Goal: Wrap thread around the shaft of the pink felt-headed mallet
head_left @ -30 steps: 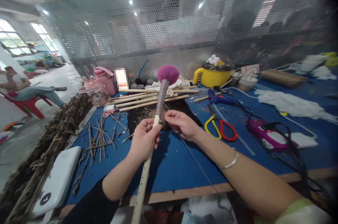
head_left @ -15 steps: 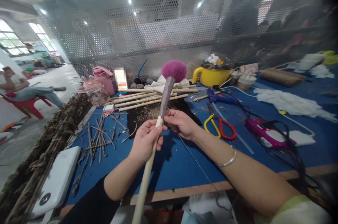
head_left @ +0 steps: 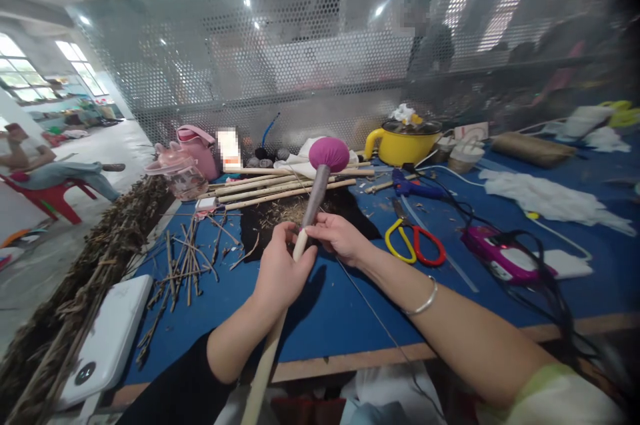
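Note:
A pale wooden stick [head_left: 265,367] slants up from my lap, topped by a purple fabric-covered ball [head_left: 329,155]. Below the ball, grey wrapping [head_left: 319,190] covers the stick's upper part. My left hand [head_left: 281,267] holds the stick just under the wrapping, its thumb on the right side and its fingers curled behind. My right hand [head_left: 340,237] pinches the stick at the wrapping's lower end with thumb and fingertips. From beneath that hand a thin grey yarn [head_left: 370,305] trails down over the table edge; whether the fingers grip it is hidden.
Scissors [head_left: 415,241], a blue glue gun [head_left: 420,189] and a purple device with cables [head_left: 505,255] lie at right. Behind stand a yellow pot [head_left: 410,145] and bare sticks [head_left: 280,188]. Twigs [head_left: 187,265] and a white power bank [head_left: 107,338] are at left. A person sits far left.
The ball end has tipped lower and toward the table. My left hand has turned and loosened around the stick, thumb now extended. My right hand has shifted slightly down and left.

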A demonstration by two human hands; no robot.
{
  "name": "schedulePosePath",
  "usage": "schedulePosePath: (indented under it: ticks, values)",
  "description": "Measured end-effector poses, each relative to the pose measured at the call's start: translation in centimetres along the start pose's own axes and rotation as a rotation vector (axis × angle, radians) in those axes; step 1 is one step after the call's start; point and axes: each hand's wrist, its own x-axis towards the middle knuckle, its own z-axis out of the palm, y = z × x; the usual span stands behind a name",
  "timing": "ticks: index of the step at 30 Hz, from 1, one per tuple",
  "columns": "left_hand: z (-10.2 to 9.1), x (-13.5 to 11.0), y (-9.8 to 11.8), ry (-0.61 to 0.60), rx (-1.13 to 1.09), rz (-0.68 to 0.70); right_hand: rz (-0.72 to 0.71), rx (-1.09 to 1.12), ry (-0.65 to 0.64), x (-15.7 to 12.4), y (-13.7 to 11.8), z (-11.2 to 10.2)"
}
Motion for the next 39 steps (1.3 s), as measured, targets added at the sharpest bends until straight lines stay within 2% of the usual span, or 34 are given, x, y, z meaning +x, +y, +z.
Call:
schedulePosePath:
  ticks: [3, 10, 18, 21, 25, 27, 30, 32, 36, 39]
  values:
    - [-0.4, 0.2, 0.1, -0.015, 0.027, 0.03, -0.006, -0.014, -0.003, -0.1, -0.2, -0.1]
    - [-1.0, 0.4, 0.6, -0.061, -0.193, -0.064, -0.086, 0.03, -0.117, -0.2, -0.5, -1.0]
    - [-0.8, -0.1, 1.9, -0.228, -0.618, -0.251, -0.073, 0.127, -0.207, -0.7, -1.2, -0.8]
    - [-0.8, 0.0, 1.8, -0.339, -0.666, -0.293, -0.078, 0.118, -0.198, -0.5, -0.9, -0.9]
    - [-1.0, 0.4, 1.2, -0.5, -0.645, -0.335, -0.063, 0.064, -0.106, -0.3, -0.7, -0.7]
    - [-1.1, 0.6, 0.8, -0.448, -0.538, -0.321, -0.063, 0.025, -0.061, -0.4, -0.7, -0.5]
    - [-1.1, 0.7, 0.4, -0.235, -0.272, -0.171, -0.085, -0.014, -0.029, -0.4, -0.6, -0.1]
    - [-1.2, 0.7, 0.2, -0.145, -0.139, -0.077, -0.09, -0.03, -0.021, -0.3, -0.3, 0.1]
    - [-1.1, 0.7, -0.1, -0.15, -0.073, -0.078, -0.08, -0.075, 0.007, -0.2, 0.2, 0.0]
    - [-1.0, 0.8, -0.2, -0.183, -0.162, -0.126, -0.092, -0.109, -0.005, -0.2, -0.1, -0.1]
